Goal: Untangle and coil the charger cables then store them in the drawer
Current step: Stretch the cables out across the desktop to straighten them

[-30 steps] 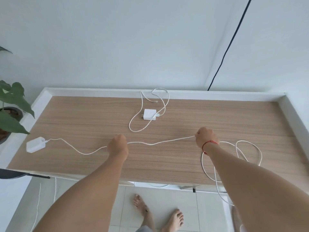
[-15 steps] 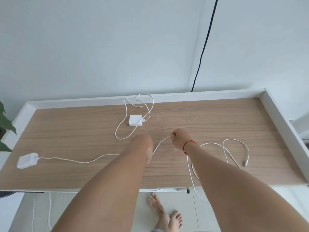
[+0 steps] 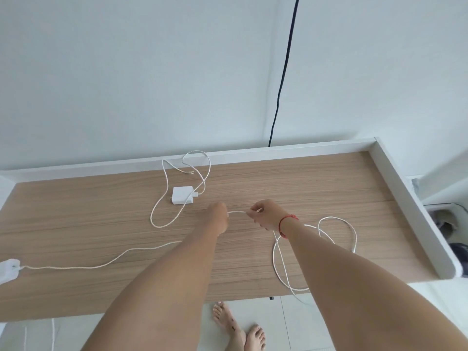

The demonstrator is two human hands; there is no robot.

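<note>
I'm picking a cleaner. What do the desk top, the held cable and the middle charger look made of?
Desk top: probably wood-look laminate, matt, with even straight grain. Cable: white, maybe braided sheath; a faint rope-like texture shows, but blurred. Charger: smooth white plastic, by its uniform hard-edged block.

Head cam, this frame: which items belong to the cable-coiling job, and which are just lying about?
Job:
long white cable, held by left hand and right hand
its adapter
second charger, uncoiled

Lying about:
black wall cable
dark items right of the table
</note>
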